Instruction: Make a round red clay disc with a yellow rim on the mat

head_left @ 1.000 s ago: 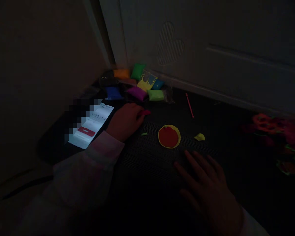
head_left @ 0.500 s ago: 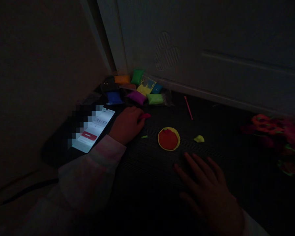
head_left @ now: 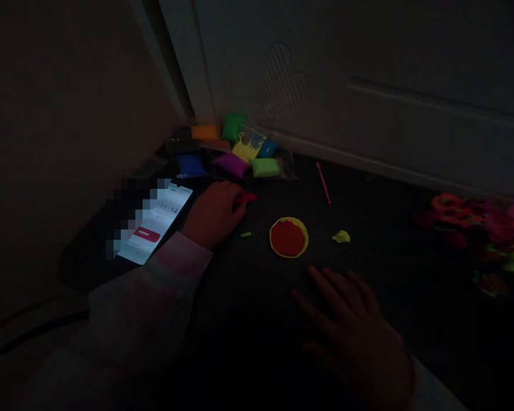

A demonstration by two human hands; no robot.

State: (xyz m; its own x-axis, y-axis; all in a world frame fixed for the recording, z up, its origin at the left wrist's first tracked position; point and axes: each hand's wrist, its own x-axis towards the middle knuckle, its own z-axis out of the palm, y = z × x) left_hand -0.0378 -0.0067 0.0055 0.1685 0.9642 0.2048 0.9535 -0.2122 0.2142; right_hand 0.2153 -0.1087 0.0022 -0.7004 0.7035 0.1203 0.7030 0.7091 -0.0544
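The scene is very dark. My left hand [head_left: 214, 214] rests on a dark ribbed mat [head_left: 368, 268], its fingers curled around a small pink piece of clay [head_left: 245, 198]. My right hand [head_left: 351, 331] lies flat on the mat with fingers spread, holding nothing. Between the hands sits a round clay disc [head_left: 288, 237], red on a yellow base. A tiny green bit [head_left: 245, 234] lies left of the disc and a yellow-green lump [head_left: 341, 236] lies to its right.
Several coloured clay packets [head_left: 235, 151] are piled in the corner by a white door [head_left: 368, 85]. A lit phone [head_left: 154, 228] lies to the left, a thin pink stick [head_left: 323, 182] beyond the disc, and pink and red plastic tools [head_left: 480, 228] at the right.
The view has shifted slightly, so everything sits a little further left in the frame. Both hands keep their places and poses.
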